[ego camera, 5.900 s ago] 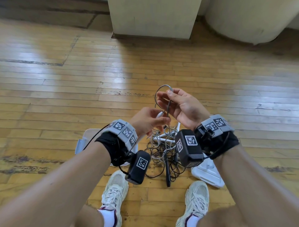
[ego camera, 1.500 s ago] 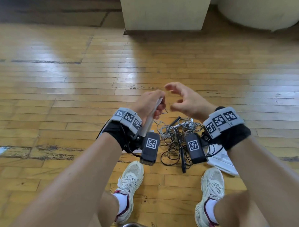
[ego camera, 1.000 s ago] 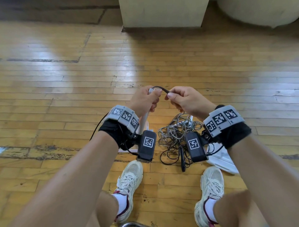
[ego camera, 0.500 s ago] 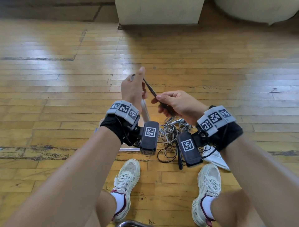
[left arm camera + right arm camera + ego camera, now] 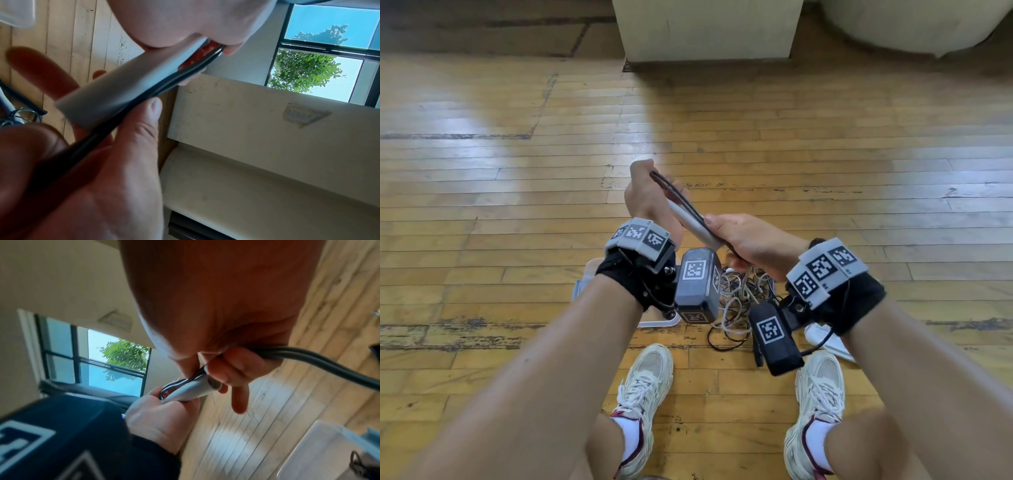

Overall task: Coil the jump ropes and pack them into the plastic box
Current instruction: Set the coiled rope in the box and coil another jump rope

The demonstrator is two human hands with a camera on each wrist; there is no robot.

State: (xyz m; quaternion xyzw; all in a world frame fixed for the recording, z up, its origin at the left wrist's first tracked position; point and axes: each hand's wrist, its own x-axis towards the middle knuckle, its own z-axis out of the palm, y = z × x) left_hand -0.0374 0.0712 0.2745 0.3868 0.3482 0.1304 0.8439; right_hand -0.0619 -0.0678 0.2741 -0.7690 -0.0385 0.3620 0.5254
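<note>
- Your left hand [image 5: 650,198] is raised in front of you, fingers curled round the upper end of a white jump-rope handle [image 5: 693,224] and the folded black rope [image 5: 674,193] laid along it
- Your right hand [image 5: 751,243] grips the lower end of the same handle, thumb pressing the black rope strands against it; in the right wrist view the rope [image 5: 320,365] runs out past your curled fingers [image 5: 236,368]
- In the left wrist view the handle [image 5: 127,84] lies slanted between both hands, with the dark rope [image 5: 98,134] running across your palm under your thumb
- Below your hands, the remaining jump ropes [image 5: 739,301] lie in a tangled pile of grey, white and black on the wooden floor [image 5: 482,205], just ahead of your shoes
- The clear plastic box [image 5: 585,291] sits on the floor just left of that pile, mostly hidden by your left wrist
- A white lid-like piece [image 5: 828,339] lies on the floor right of the pile, beside your right shoe [image 5: 818,394]
</note>
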